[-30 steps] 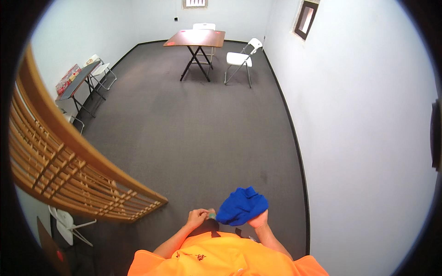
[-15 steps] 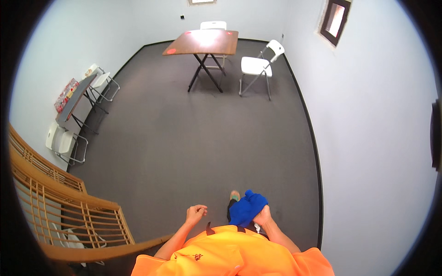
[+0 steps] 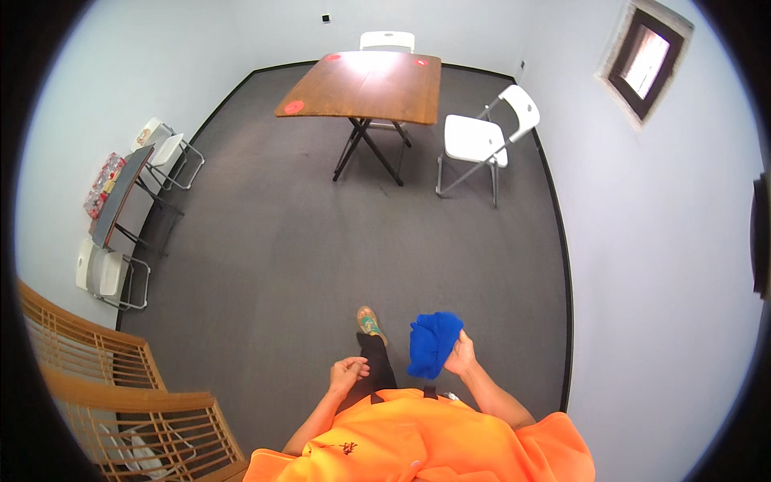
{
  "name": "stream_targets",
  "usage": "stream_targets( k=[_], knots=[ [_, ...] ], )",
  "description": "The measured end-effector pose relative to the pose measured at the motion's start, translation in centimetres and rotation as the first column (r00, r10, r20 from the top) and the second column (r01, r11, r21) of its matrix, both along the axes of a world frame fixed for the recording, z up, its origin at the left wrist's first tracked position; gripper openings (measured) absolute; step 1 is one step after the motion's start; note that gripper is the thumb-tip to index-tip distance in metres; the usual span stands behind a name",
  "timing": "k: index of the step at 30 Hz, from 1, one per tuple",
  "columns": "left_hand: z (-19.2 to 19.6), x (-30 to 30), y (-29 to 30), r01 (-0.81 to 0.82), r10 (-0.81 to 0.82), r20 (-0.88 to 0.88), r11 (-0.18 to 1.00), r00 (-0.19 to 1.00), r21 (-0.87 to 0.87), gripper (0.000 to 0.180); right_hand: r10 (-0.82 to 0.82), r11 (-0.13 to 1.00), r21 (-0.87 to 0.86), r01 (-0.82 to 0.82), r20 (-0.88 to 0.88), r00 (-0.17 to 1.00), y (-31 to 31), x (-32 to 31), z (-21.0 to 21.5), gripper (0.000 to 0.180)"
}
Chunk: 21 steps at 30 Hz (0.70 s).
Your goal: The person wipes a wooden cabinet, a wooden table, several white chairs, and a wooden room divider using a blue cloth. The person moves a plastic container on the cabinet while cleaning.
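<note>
At the far left, a slatted wooden railing (image 3: 96, 386) curves along the lower edge of the view. Above it, against the left wall, a narrow dark side table (image 3: 119, 197) carries a few small colourful items, with a white folding chair (image 3: 108, 273) near its closer end and another white chair (image 3: 165, 149) at its far end. Grey carpet (image 3: 265, 265) covers the floor.

Moving toward the middle, the left hand (image 3: 348, 374) hangs in front of the orange shirt (image 3: 418, 442), its fingers curled loosely inward into a light fist; it holds nothing that can be made out. Just beside it, one shoe (image 3: 369, 323) steps forward on the carpet.

Farther back, a wooden folding tabletop (image 3: 365, 84) stands on crossed black legs, with round red markers on its surface and a white chair (image 3: 387, 40) behind it.

To the right of the shoe, the right hand (image 3: 463, 357) grips a bunched blue cloth (image 3: 432, 344), fingers closed around its right side; the cloth hangs in the air above the floor, well apart from the tabletop.

Beyond, a white folding chair (image 3: 482, 136) stands beside the tabletop, and a dark-framed picture (image 3: 646, 64) hangs on the right wall.
</note>
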<state>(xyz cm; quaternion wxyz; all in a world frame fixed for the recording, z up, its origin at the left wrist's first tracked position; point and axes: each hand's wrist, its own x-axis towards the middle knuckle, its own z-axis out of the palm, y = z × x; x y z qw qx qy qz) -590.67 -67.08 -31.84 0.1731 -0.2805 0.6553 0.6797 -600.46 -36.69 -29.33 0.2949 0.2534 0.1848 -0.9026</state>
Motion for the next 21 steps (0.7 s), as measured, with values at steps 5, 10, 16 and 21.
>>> stream_targets(
  k=[5, 10, 16, 21],
  knots=[
    [-1.6, -15.4, -5.6, -0.048, 0.048, -0.01, 0.999, 0.999, -0.007, 0.022, 0.076, 0.971, 0.227, -0.072, -0.007, 0.997, -3.7, -12.4, -1.3, 0.063],
    [1.1, -30.1, -11.1, -0.034, 0.03, -0.07, 0.998, 0.997, -0.059, 0.024, 0.132, 0.925, 0.349, -0.151, 0.076, 0.988, -7.3, -26.7, -0.3, 0.061],
    [1.9, -45.2, -15.8, -0.037, 0.03, -0.063, 0.993, 0.998, -0.11, 0.022, 0.027, 0.977, 0.214, 0.024, -0.23, 0.973, -10.7, -46.9, 5.1, 0.058],
    [1.1, -56.9, -18.7, -0.11, 0.103, -0.083, 0.991, 0.991, -0.083, 0.022, -0.041, 0.993, 0.082, 0.088, -0.451, 0.891, -14.2, -66.4, 12.5, 0.053]
  ],
)
